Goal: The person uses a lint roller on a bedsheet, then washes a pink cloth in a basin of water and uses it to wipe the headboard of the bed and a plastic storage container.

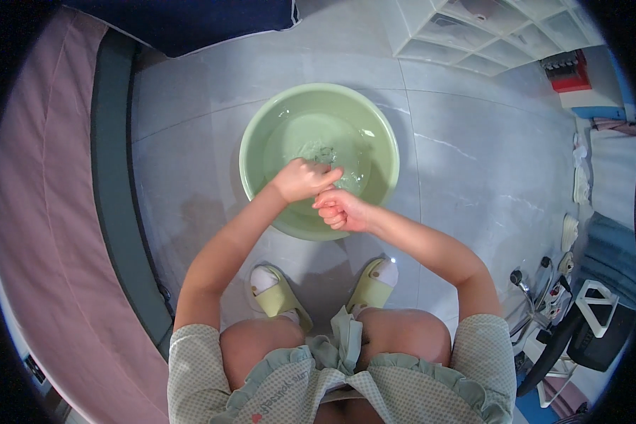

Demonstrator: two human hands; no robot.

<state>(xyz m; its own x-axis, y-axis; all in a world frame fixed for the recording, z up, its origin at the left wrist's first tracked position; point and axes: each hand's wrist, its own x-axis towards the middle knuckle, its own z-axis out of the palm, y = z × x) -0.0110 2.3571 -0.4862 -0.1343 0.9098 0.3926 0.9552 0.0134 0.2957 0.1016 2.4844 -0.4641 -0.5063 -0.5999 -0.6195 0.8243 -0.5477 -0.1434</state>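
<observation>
A round pale green basin (249, 164) with water in it stands on the floor in front of my feet. Over its near half my two hands come together, close to touching. My left hand (306, 179) is curled closed with its thumb side toward the right. Just below and to the right of it, my right hand (343, 211) is closed in a fist by the basin's near rim. Whatever the fingers may hold is hidden. Ripples and bright glints show on the water (316, 150) just beyond my hands.
Green slippers (279, 291) are on my feet at the near side. A bed with a pink cover (56, 177) runs along the left. At the far right stands a white drawer unit (480, 35). Shoes (570, 232) and a black-and-white chair (601, 332) line the right side.
</observation>
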